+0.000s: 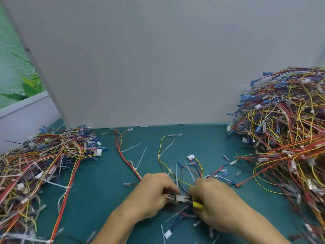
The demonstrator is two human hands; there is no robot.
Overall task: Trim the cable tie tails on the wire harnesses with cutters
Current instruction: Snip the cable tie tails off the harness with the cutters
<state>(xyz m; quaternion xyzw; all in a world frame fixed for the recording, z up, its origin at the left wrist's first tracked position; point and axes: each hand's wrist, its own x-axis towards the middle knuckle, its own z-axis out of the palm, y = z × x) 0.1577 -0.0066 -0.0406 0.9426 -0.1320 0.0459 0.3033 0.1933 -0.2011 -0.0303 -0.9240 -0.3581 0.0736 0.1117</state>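
Teal tabletop (pixel 98 191): it carries all your work, and a grey partition (pixel 158 59) stands along its far edge.
Left hand (pixel 154 196): your fingers are curled and pinch the wire harness (pixel 201 169) at a small white block in the gap between your two hands.
Right hand (pixel 216 205): it is wrapped round the yellow handles of the cutters (pixel 197 205), just beside your left hand.
Cutters: the head points left toward your left fingertips and sits against the harness; blur hides whether the blades are together.
Wire harness: it lies at the near middle of the tabletop, its yellow, red, black and blue wires fanning away from your hands toward the partition.
Cable tie tails (pixel 189 170): long white tails stick up from the harness just beyond your knuckles.
Left pile (pixel 44 164): a low tangle of harnesses on your left, many long white tails showing.
Right pile (pixel 290 138): a taller heap of harnesses on your right, reaching up against the partition.
Loose harness (pixel 126 161): a red and yellow one lies between the left pile and your hands, with long tails.
Offcuts (pixel 163 231): short white pieces lie on the tabletop between your wrists.
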